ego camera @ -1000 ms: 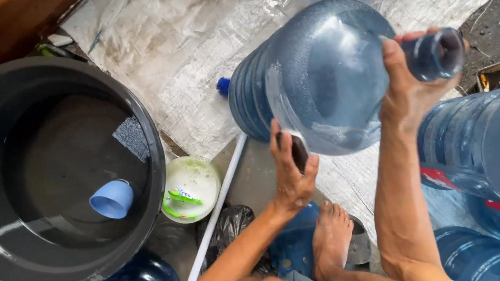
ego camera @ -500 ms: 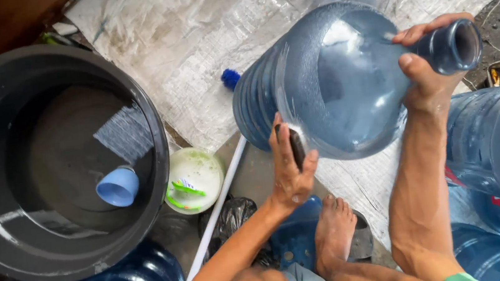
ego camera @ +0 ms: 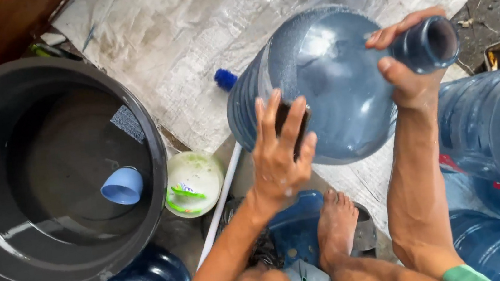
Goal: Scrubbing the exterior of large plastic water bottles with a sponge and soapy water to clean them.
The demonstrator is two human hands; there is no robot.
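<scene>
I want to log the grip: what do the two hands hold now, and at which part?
The right hand grips the big blue water bottle around its neck. The left hand presses a small dark pad against the bottle's side.

Glossy translucent blue plastic jug [ego camera: 319, 82], wet-shiny dark plastic tub [ego camera: 0, 257], matt, grimy woven sheet [ego camera: 188, 41]
</scene>
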